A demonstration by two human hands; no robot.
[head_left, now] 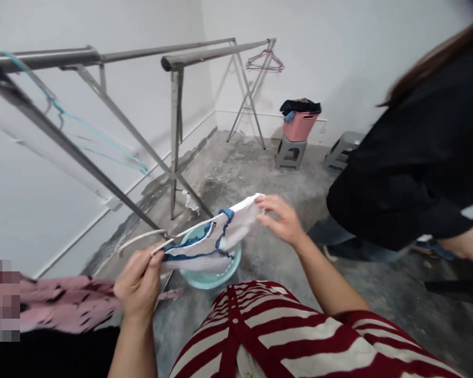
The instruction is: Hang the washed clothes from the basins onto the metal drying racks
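2 bare hands right over a light blue plastic basin (211, 281), with a white knit top (238, 220) with blue trim held just above it, not quite flat, lower edge overlapping the rim. Left hand (139, 283), just left of the basin: fingers curled together, clamped on a white plastic hanger (137, 240), its arm running into the neck of the top. Right hand (279, 220), just beyond the basin on the right: fingers spread well apart, tips at the far edge of the top. Can't quite tell from this angle if that's a real pinch or only a light touch.

Beside the left hand, a pink cloth with dark flecks (67, 304). Behind the basin, a small white rag (191, 202) on the concrete floor (252, 173) and a steel drying rack (177, 131), with a light blue hanger (74, 126) and a pink hanger (265, 62) hanging off the bars. Further back from the basin, a pink basket (299, 126) with dark cloth on top, sitting on a grey stool (290, 155), and 1 more grey stool (341, 149) nearby. Right of the basin, a co-worker in a black top (410, 157), one hand (467, 244) low at the edge of the view.
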